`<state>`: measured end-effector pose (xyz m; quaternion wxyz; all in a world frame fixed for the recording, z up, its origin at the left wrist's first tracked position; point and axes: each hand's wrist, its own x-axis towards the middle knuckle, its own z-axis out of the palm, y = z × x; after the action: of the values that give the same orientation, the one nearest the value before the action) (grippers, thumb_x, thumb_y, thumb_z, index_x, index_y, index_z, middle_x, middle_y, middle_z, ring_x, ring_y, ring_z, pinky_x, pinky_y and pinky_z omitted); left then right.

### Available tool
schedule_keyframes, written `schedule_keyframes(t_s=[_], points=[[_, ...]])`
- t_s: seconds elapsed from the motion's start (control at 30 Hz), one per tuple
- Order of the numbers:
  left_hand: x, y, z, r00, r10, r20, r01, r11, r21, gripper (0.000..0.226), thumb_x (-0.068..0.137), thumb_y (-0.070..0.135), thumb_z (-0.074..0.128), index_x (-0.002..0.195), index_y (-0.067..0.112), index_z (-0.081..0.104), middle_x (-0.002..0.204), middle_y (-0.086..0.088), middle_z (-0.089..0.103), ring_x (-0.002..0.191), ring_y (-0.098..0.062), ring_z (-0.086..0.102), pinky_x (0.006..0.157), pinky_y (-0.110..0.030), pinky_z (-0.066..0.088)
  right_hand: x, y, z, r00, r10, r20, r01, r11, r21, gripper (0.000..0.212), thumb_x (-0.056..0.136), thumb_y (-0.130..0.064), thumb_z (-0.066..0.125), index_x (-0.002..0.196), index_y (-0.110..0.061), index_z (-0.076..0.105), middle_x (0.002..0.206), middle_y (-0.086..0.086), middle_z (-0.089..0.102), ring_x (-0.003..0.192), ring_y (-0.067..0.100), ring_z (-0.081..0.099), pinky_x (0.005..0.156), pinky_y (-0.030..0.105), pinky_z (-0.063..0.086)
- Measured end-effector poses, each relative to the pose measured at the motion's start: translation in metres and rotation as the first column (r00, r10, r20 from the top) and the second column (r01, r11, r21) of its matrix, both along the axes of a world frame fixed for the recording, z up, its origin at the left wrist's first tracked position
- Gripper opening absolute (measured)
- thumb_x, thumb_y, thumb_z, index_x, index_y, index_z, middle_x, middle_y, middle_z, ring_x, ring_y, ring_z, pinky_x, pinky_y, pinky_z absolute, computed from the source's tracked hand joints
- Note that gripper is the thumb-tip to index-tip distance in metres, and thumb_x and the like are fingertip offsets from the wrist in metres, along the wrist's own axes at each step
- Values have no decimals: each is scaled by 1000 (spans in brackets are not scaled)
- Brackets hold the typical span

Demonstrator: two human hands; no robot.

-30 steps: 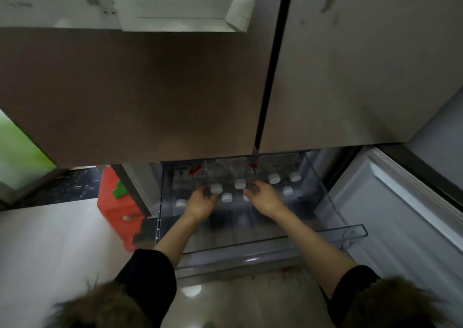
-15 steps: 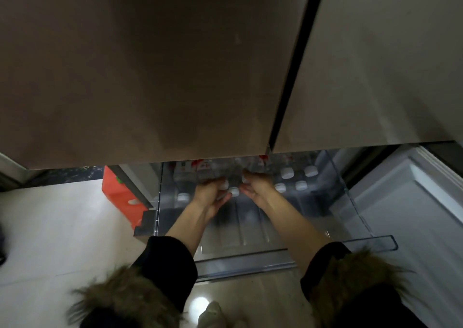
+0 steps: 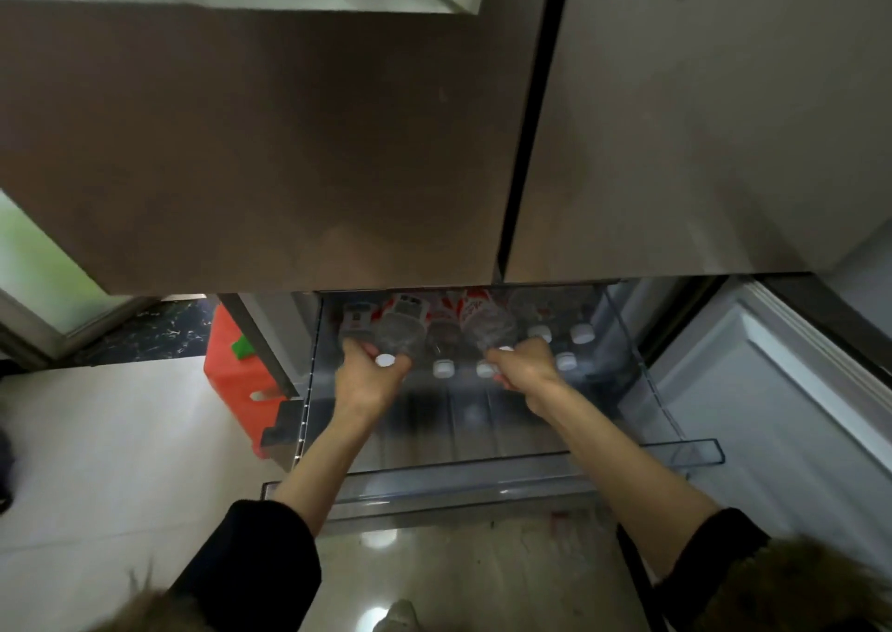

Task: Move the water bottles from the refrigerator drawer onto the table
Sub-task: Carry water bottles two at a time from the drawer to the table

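A clear plastic refrigerator drawer (image 3: 531,479) stands pulled out below the brown fridge doors. Several water bottles with white caps and red-and-white labels stand at its back. My left hand (image 3: 367,380) is closed around the necks of two bottles (image 3: 400,327) at the back left, tilting them toward me. My right hand (image 3: 523,373) grips the neck of another bottle (image 3: 485,320) in the middle, also tilted. More capped bottles (image 3: 564,361) stand to the right of my right hand. The front half of the drawer holds nothing.
The closed fridge doors (image 3: 289,148) overhang the drawer's back. An open white lower door (image 3: 782,380) stands to the right. A red plastic stool (image 3: 236,380) sits left of the drawer on the pale floor (image 3: 96,462). No table is in view.
Both hands have closed on bottle necks and tipped the bottles toward me, lifting them from the row. My head view shifted slightly upward and back.
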<state>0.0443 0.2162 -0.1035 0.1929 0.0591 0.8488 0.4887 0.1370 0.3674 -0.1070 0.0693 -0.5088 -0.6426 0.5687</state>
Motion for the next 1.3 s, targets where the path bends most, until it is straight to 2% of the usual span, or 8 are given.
schedule_keyframes(t_s=[0.1, 0.23, 0.33, 0.47, 0.73, 1.0, 1.13, 1.3], points=[[13, -20, 23, 961, -54, -272, 32, 996, -87, 36, 76, 22, 69, 96, 7, 43, 86, -9, 54, 76, -26, 48, 65, -29, 34, 22, -5, 23, 996, 77, 39, -85, 958, 275, 37, 82, -21, 64, 108, -1, 47, 99, 11, 54, 87, 24, 54, 67, 27, 40], [23, -35, 38, 875, -119, -470, 106, 993, -55, 32, 77, 22, 69, 94, 10, 44, 87, -8, 57, 77, -27, 56, 66, -36, 45, 46, -18, 54, 983, 168, 69, -178, 824, 538, 31, 83, -27, 61, 95, -12, 36, 91, 7, 53, 81, 26, 52, 65, 31, 37], [21, -36, 47, 824, -165, -542, 151, 986, -72, 30, 79, 25, 68, 97, 11, 48, 87, -5, 59, 79, -27, 60, 72, -44, 53, 48, -22, 67, 977, 213, 26, -182, 758, 626, 32, 84, -27, 60, 97, -12, 36, 96, 12, 58, 86, 30, 57, 66, 33, 39], [22, -37, 46, 752, -266, -603, 227, 963, -142, 26, 79, 23, 69, 93, 9, 53, 86, -8, 64, 77, -26, 61, 68, -39, 51, 52, -29, 69, 959, 281, 29, -233, 726, 647, 31, 84, -27, 61, 98, -12, 38, 101, 12, 60, 91, 28, 60, 72, 36, 48], [17, -46, 42, 692, -380, -613, 333, 922, -196, 22, 78, 21, 69, 84, 16, 48, 79, -3, 59, 69, -18, 54, 59, -26, 39, 46, -40, 60, 910, 387, 146, -388, 676, 627, 35, 83, -30, 64, 106, -10, 46, 106, 9, 61, 96, 24, 58, 69, 30, 42], [-8, -39, 32, 701, -423, -574, 382, 903, -198, 26, 83, 26, 64, 102, 14, 53, 94, 0, 51, 84, -17, 51, 70, -25, 37, 24, -43, 48, 939, 336, 68, -302, 717, 628, 43, 78, -43, 70, 100, -12, 51, 99, 8, 66, 92, 22, 62, 70, 35, 51], [-10, -36, 23, 760, -428, -489, 420, 898, -133, 40, 89, 31, 55, 124, 14, 47, 116, -8, 46, 103, -21, 50, 91, -30, 41, 22, -41, 42, 921, 389, 25, -324, 728, 604, 41, 77, -40, 71, 104, -16, 51, 101, -1, 59, 91, 15, 56, 70, 29, 47], [-7, -35, 11, 790, -517, -329, 519, 850, -88, 52, 89, 28, 56, 135, 17, 33, 137, -5, 43, 124, -18, 45, 100, -34, 41, 34, -26, 30, 832, 553, 32, -505, 734, 455, 59, 78, -23, 72, 129, -23, 43, 118, -6, 36, 109, 11, 46, 97, 28, 43]])
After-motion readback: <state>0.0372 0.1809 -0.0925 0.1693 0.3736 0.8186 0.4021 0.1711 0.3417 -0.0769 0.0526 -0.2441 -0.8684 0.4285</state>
